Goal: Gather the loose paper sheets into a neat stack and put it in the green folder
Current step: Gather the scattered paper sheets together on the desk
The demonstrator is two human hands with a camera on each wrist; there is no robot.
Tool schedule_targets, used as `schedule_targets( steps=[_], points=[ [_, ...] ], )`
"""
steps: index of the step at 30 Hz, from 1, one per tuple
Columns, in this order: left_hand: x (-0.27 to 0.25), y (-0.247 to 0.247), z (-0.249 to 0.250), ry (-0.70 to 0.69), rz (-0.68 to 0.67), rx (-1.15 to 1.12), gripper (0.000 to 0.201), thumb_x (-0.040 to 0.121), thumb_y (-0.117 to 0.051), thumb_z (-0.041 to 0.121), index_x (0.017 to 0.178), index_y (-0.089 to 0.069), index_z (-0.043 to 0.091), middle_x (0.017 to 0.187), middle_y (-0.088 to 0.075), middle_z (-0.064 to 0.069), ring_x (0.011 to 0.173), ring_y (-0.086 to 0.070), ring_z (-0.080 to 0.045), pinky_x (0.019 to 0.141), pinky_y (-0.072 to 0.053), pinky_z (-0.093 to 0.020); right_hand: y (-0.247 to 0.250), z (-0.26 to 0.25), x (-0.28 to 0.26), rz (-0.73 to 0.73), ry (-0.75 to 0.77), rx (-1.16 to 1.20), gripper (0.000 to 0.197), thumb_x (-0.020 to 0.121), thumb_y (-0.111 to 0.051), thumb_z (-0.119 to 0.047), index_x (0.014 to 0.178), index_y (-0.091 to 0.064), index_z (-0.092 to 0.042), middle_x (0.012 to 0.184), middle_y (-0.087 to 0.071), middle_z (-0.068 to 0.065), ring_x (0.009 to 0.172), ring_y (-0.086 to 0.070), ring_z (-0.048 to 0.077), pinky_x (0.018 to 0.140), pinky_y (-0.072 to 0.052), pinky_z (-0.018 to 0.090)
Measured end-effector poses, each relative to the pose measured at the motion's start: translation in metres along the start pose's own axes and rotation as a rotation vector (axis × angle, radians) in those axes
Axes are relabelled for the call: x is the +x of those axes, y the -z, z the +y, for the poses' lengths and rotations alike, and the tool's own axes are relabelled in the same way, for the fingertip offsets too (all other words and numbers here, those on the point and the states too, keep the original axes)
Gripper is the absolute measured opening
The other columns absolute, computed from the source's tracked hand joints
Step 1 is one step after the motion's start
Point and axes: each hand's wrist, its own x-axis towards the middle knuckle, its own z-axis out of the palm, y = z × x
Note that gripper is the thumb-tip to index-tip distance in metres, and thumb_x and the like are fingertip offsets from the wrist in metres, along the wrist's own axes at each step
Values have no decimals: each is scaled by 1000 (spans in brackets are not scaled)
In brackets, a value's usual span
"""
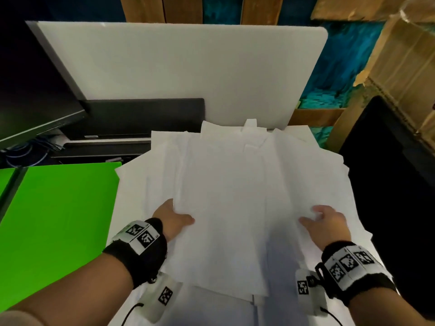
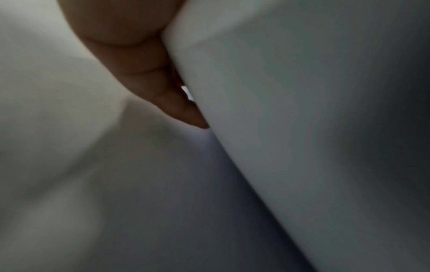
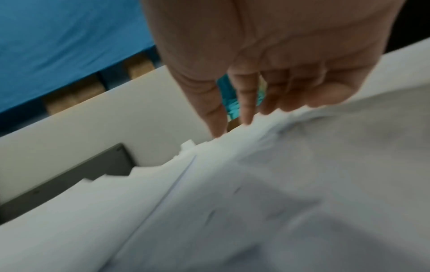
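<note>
A white board [image 1: 183,64] stands upright just behind your work, a dark monitor [image 1: 35,90] off to the left. The green folder [image 1: 61,215] lies flat, touching the left edge of the paper sheets [image 1: 230,198] — a loose, fanned pile in front of you. Your left hand [image 1: 170,220] has its fingers tucked under a sheet, thumb on top, pinching it. Your right hand [image 1: 326,223] rests on the pile with relaxed fingers [image 3: 246,103] — tips touching the paper.
</note>
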Motion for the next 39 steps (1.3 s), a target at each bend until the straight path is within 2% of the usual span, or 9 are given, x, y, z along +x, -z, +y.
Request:
schedule_targets(
  steps=[4, 8, 10, 20, 24, 28, 31, 34, 39],
  points=[
    [-1, 6, 1, 34, -117, -39, 44, 49, -82, 22, 91, -68, 16, 93, -71, -5, 96, -65, -28, 87, -49, -33, 6, 9, 15, -66, -215, 10, 72, 75, -72, -37, 128, -46, 5, 123, -57, 24, 109, -58, 37, 91, -45, 36],
    [8, 3, -5, 94, -35, -139, 35, 77, -72, 15, 108, -64, 1, 98, -65, -11, 89, -60, -24, 82, -43, -29, -5, -4, 23, -109, -28, -116, 26, 82, -67, -23, 90, -59, 1, 97, -63, 21, 90, -60, 31, 73, -43, 28],
    [9, 4, -9, 110, -37, -126, 32, 79, -69, 10, 108, -63, -1, 99, -65, -13, 88, -59, -25, 82, -44, -29, -2, -10, 26, -197, 78, -159, 31, 85, -63, -17, 61, -46, -9, 72, -54, 10, 65, -50, 21, 55, -38, 21],
    [1, 4, -2, 69, -83, -214, 18, 81, -66, 7, 92, -53, 13, 81, -59, 1, 68, -50, -8, 83, -35, -26, -14, -35, 2, -567, 282, -227, 39, 80, -70, -18, 52, -42, -16, 56, -45, -2, 51, -43, 9, 45, -34, 13],
    [0, 5, -5, 84, -65, -190, 16, 78, -69, 7, 90, -59, 10, 98, -63, -9, 83, -57, -21, 82, -38, -27, -24, -30, -7, -410, 255, 30, 11, 77, -73, -20, 78, -64, -13, 78, -62, 3, 73, -59, 20, 70, -49, 23],
    [2, 5, -7, 91, -73, -158, 31, 71, -77, 12, 99, -65, 6, 105, -67, -11, 95, -61, -25, 87, -43, -30, 21, 7, 29, 42, -83, -209, 66, 71, -74, -42, 124, -54, -8, 125, -56, 19, 112, -54, 37, 96, -44, 40],
    [5, 6, -9, 98, -67, -149, 62, 52, -84, 21, 108, -65, 3, 110, -68, -15, 104, -63, -29, 93, -46, -35, 30, 21, 36, -88, -185, -183, 65, 69, -77, -38, 115, -58, 3, 110, -62, 21, 97, -60, 35, 84, -49, 36],
    [7, 6, -9, 106, -72, -162, 44, 63, -81, 11, 104, -65, 4, 112, -67, -18, 102, -63, -30, 96, -46, -37, 23, 25, 40, -210, -104, -52, 56, 72, -78, -25, 115, -59, 5, 111, -64, 17, 100, -61, 32, 90, -48, 36],
    [4, 5, -9, 90, -57, -124, 32, 55, -81, 19, 83, -65, 17, 104, -68, -14, 104, -62, -31, 97, -45, -37, 37, 23, 54, 22, -210, 205, 61, 79, -71, -27, 129, -51, 1, 130, -57, 19, 116, -56, 35, 102, -43, 41]
  ],
)
